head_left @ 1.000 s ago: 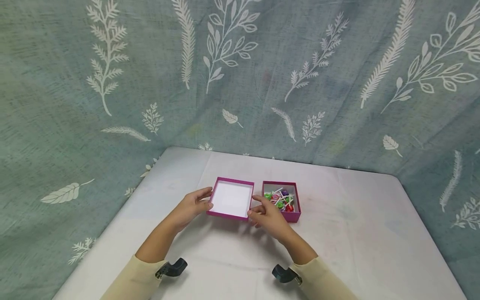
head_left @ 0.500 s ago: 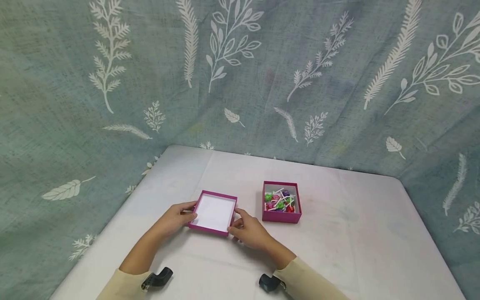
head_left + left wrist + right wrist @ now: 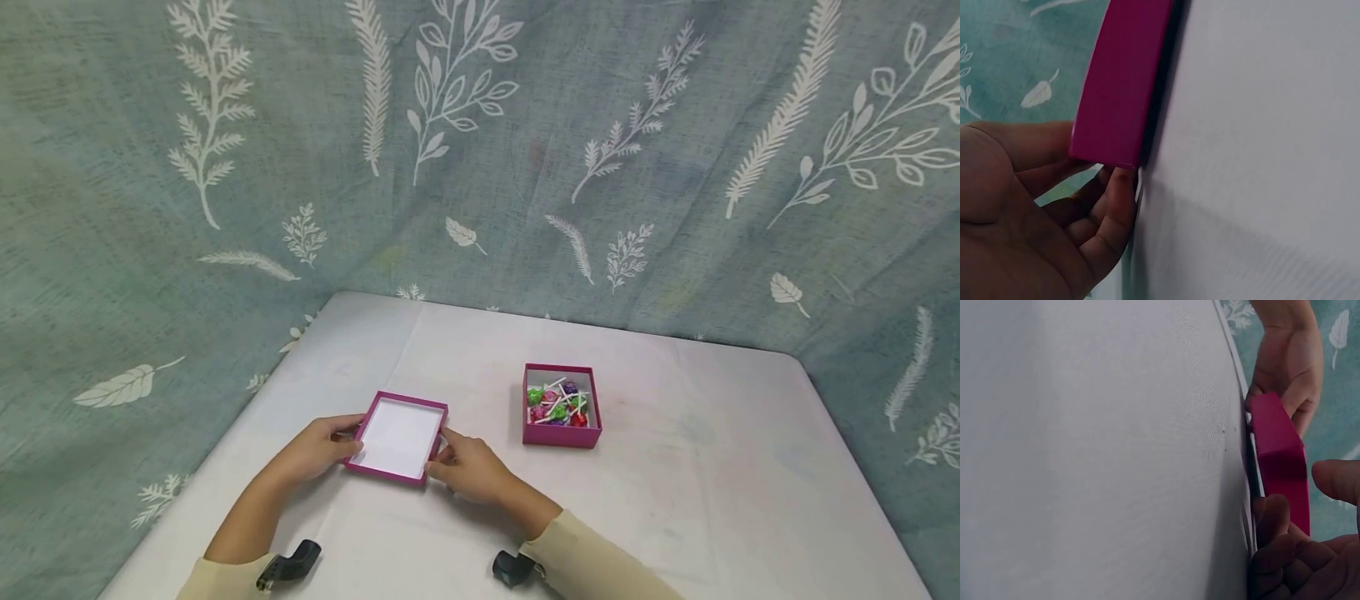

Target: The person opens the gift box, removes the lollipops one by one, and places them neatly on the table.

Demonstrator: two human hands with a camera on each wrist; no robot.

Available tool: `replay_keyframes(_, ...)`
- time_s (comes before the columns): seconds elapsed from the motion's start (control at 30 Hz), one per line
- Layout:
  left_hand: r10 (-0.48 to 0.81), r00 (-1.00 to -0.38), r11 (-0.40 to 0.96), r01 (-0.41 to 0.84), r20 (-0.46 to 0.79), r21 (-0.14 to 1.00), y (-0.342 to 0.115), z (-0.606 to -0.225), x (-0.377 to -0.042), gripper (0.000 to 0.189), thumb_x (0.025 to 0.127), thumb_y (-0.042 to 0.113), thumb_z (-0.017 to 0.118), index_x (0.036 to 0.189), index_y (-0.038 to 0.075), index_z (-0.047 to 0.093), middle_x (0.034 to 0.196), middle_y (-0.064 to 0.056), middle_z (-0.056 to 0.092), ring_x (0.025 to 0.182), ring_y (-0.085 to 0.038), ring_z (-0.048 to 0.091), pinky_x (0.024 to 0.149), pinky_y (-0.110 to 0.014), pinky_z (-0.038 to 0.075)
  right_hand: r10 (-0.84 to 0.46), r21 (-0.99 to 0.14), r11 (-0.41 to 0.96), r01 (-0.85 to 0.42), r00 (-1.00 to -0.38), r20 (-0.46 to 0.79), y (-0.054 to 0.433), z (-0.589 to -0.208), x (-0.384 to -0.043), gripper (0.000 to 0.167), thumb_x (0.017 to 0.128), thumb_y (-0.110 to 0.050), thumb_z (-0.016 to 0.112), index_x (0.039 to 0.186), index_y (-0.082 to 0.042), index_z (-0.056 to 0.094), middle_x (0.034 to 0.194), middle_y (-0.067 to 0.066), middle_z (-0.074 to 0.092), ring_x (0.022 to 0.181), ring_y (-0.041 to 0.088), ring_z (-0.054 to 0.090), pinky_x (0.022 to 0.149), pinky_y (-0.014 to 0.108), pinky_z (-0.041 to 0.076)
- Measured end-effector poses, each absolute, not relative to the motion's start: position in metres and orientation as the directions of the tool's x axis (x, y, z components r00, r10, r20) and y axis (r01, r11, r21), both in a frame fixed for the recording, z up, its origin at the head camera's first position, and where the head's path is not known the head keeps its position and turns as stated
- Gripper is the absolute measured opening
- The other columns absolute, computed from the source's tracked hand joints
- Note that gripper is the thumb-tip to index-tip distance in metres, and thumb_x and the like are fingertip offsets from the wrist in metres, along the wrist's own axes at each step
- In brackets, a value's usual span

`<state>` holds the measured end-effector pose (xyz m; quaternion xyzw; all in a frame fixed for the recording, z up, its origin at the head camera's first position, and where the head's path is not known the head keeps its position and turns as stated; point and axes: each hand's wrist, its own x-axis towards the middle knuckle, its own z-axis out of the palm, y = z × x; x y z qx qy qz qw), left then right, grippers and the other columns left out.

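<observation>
A shallow magenta box lid (image 3: pixel 399 437) with a white inside lies with its hollow side up, low over the white table. My left hand (image 3: pixel 313 450) grips its left edge, thumb at the rim and fingers below; the left wrist view shows the lid's magenta side wall (image 3: pixel 1124 87) between them. At the right edge my right hand (image 3: pixel 474 471) holds the lid near its front corner. In the right wrist view, the right fingertips (image 3: pixel 1272 519) sit low against the lid wall, while the thumb (image 3: pixel 1335 478) is slightly off it.
A matching magenta box (image 3: pixel 562 435) stands right of the lid, filled with several wrapped lollipops (image 3: pixel 558 404) in green, red, pink and purple. White cloth covers the table (image 3: pixel 690 475). Behind and to the left hangs a green leaf-patterned curtain (image 3: pixel 480 150).
Both hands have carried the lid left and toward the front, away from beside the lollipop box. The box has stayed in place.
</observation>
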<state>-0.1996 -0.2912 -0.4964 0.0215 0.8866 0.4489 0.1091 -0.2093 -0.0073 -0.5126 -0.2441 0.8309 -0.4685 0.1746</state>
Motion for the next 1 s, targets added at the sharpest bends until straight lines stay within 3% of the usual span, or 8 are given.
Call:
replay_keyframes(0.37,0.137,-0.973,0.649,-0.053,-0.186,0.759,-0.299,-0.497,-0.202,0.054,0.089,0.010,0.070,0.136,-0.006,0.051,0.124,-0.022,0.060,0.109,-0.031,0.057,0.093,-0.049,0.048,-0.575,-0.853,0.464,-0.239,-0.813,-0.085,-0.016,-0.514,-0.209,0.069,0.091,-0.027,0.069,0.145,0.005,0.038,0.078,-0.012,0.064,0.056,0.009,0.061,0.051,0.024,0.050)
replay_keyframes(0.67,0.125,-0.974,0.657,-0.063,-0.190,0.751,-0.303,-0.501,-0.201,0.056,0.087,0.012,0.072,0.136,-0.006,0.051,0.121,-0.019,0.060,0.098,-0.025,0.055,0.082,-0.038,0.049,-0.588,-0.821,0.497,-0.281,-0.805,-0.081,-0.019,-0.515,-0.208,0.074,0.091,-0.028,0.068,0.145,0.010,0.034,0.074,-0.017,0.062,0.052,0.006,0.058,0.053,0.021,0.046)
replay_keyframes(0.87,0.124,-0.976,0.663,-0.053,-0.179,0.747,-0.304,-0.503,-0.201,0.057,0.087,0.013,0.073,0.136,-0.006,0.051,0.119,-0.016,0.061,0.097,-0.024,0.054,0.082,-0.037,0.048,-0.578,-0.805,0.519,-0.289,-0.812,-0.080,-0.018,-0.514,-0.208,0.071,0.091,-0.028,0.069,0.143,0.009,0.038,0.073,-0.017,0.062,0.052,0.004,0.057,0.062,0.020,0.046)
replay_keyframes(1.0,0.112,-0.977,0.651,-0.068,-0.184,0.756,-0.303,-0.503,-0.201,0.058,0.085,0.012,0.074,0.135,-0.007,0.051,0.119,-0.016,0.061,0.097,-0.024,0.054,0.081,-0.037,0.048,-0.571,-0.802,0.527,-0.283,-0.816,-0.088,-0.019,-0.514,-0.209,0.067,0.091,-0.028,0.069,0.141,0.008,0.042,0.073,-0.016,0.061,0.053,0.004,0.057,0.057,0.021,0.046)
